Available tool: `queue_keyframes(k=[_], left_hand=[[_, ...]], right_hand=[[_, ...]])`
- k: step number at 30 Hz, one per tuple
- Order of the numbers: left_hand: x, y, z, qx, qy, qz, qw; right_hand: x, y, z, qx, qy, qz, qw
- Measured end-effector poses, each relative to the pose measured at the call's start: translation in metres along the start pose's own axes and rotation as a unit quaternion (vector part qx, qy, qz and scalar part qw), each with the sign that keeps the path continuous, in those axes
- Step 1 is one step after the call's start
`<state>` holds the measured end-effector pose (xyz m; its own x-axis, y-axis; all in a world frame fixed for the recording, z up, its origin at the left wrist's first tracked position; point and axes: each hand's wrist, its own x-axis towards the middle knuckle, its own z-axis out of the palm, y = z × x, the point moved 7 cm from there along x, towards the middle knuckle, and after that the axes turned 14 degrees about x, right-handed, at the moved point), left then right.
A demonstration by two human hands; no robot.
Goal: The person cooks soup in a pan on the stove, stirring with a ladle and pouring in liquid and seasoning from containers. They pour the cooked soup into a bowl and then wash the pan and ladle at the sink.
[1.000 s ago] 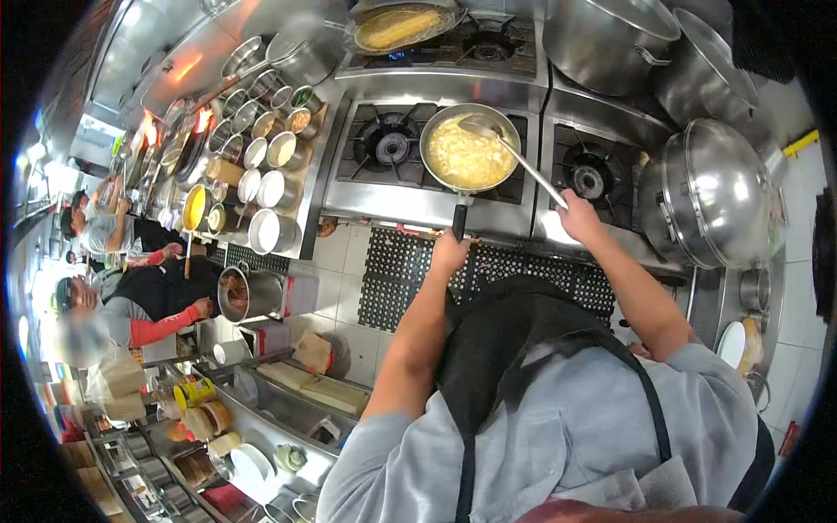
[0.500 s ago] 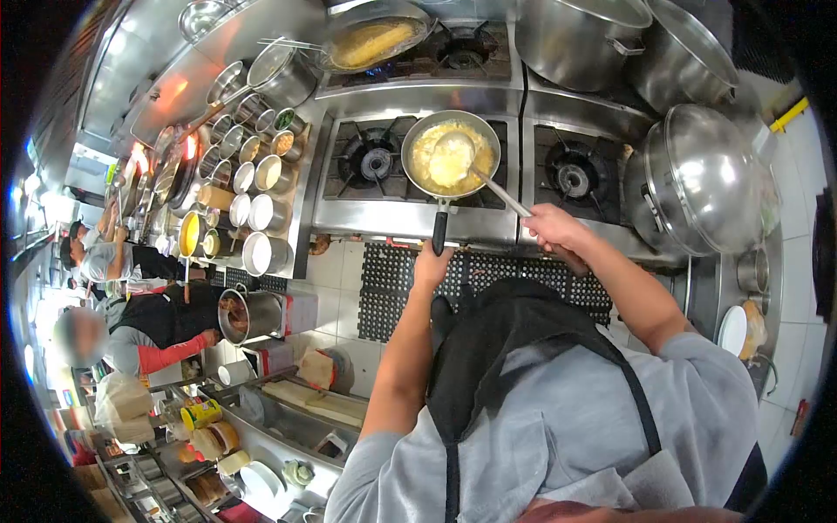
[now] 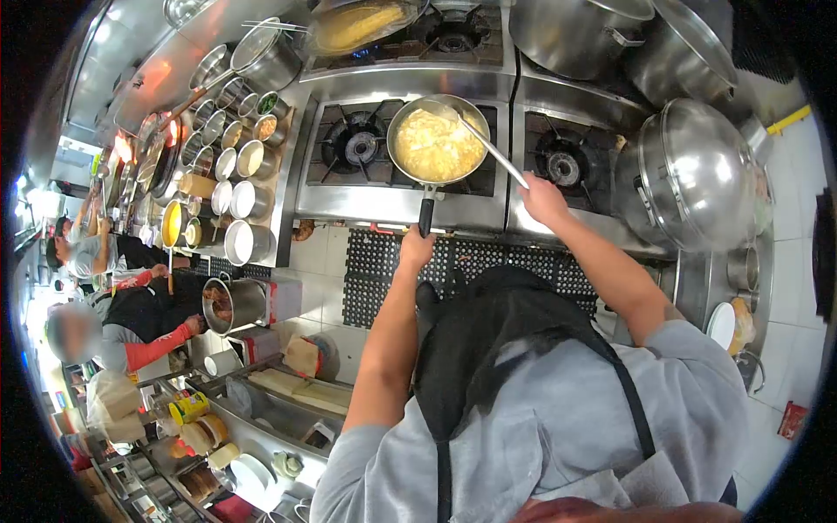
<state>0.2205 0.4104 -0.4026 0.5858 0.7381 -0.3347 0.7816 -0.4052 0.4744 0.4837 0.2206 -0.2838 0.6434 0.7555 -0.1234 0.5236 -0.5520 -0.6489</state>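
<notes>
A frying pan [image 3: 477,106] sits over a burner at the centre of the stove. In it lies lumpy yellow and white food [image 3: 440,148] that looks like scrambled egg. My left hand [image 3: 417,249] is closed round the end of the pan's black handle [image 3: 426,213]. The metal ladle [image 3: 488,144] slants across the pan's right side, its bowl at the far rim and partly in the food. My right hand [image 3: 544,200] grips the far end of the ladle's handle.
Burners flank the pan, left [image 3: 358,146] and right [image 3: 562,164]. A large domed metal pot [image 3: 697,179] stands right; tall stockpots [image 3: 575,35] stand behind. Metal containers of ingredients [image 3: 247,200] crowd the left counter. A co-worker in red sleeves [image 3: 161,344] is beside a deep pot [image 3: 234,303].
The ladle's bowl has gone from the middle of the pan to its far rim, and my right hand has moved up. The food is spread more widely. The whole view has shifted slightly.
</notes>
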Motion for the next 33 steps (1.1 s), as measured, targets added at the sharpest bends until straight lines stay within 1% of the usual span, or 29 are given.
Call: queue_keyframes(k=[2, 4, 5, 6, 7, 8, 11, 13, 14, 15, 18, 20, 21, 24, 27, 30, 33], left_hand=[[-0.006, 0.005, -0.006, -0.002, -0.014, -0.013, 1.000], [-0.004, 0.006, -0.006, 0.003, -0.027, -0.016, 0.999], [-0.005, 0.007, -0.008, 0.005, -0.035, -0.017, 0.999], [-0.006, 0.008, -0.008, 0.008, -0.043, -0.020, 0.999], [-0.006, 0.006, -0.007, 0.012, -0.055, -0.032, 0.998], [-0.007, 0.006, -0.006, 0.010, -0.060, -0.033, 0.998], [-0.003, 0.002, -0.003, -0.014, -0.060, -0.030, 0.998], [0.008, -0.013, 0.014, -0.051, -0.044, -0.014, 0.998], [0.006, -0.011, 0.011, -0.036, -0.046, -0.011, 0.998], [0.002, -0.005, 0.005, -0.022, -0.048, -0.008, 0.999], [0.001, -0.001, 0.002, -0.013, -0.057, -0.010, 0.998], [0.000, -0.001, 0.001, -0.013, -0.056, -0.013, 0.998], [-0.001, 0.001, -0.001, -0.011, -0.053, -0.013, 0.998], [-0.006, 0.008, -0.011, -0.021, -0.043, -0.012, 0.999], [-0.006, 0.008, -0.011, -0.038, -0.033, -0.008, 0.999], [-0.007, 0.008, -0.012, -0.047, -0.032, -0.006, 0.998], [-0.009, 0.010, -0.015, -0.052, -0.047, -0.013, 0.997]], right_hand=[[0.006, 0.019, 0.028, -0.004, -0.005, 0.056, 0.998], [0.001, 0.039, 0.071, 0.046, -0.029, 0.048, 0.997], [-0.012, 0.022, 0.072, 0.095, -0.053, 0.045, 0.993], [-0.023, 0.016, 0.076, 0.197, -0.089, 0.122, 0.969], [-0.029, 0.006, 0.075, 0.334, -0.150, 0.207, 0.907], [-0.037, -0.008, 0.070, 0.461, -0.205, 0.286, 0.815], [-0.043, -0.034, 0.042, 0.587, -0.271, 0.378, 0.663], [-0.042, -0.046, 0.020, 0.471, -0.251, 0.306, 0.788], [-0.041, -0.050, 0.012, 0.407, -0.238, 0.266, 0.841], [-0.041, -0.052, 0.008, 0.381, -0.243, 0.241, 0.859], [-0.043, -0.063, -0.017, 0.202, -0.228, 0.146, 0.941], [-0.043, -0.062, -0.026, 0.070, -0.151, 0.014, 0.986], [-0.044, -0.066, -0.030, 0.002, -0.111, -0.053, 0.992], [-0.048, -0.072, -0.045, 0.007, -0.068, -0.014, 0.998], [-0.028, -0.067, -0.039, -0.043, -0.032, -0.055, 0.997], [0.001, -0.067, -0.025, -0.085, -0.006, -0.070, 0.994], [0.034, -0.057, 0.001, -0.131, -0.013, -0.045, 0.990]])
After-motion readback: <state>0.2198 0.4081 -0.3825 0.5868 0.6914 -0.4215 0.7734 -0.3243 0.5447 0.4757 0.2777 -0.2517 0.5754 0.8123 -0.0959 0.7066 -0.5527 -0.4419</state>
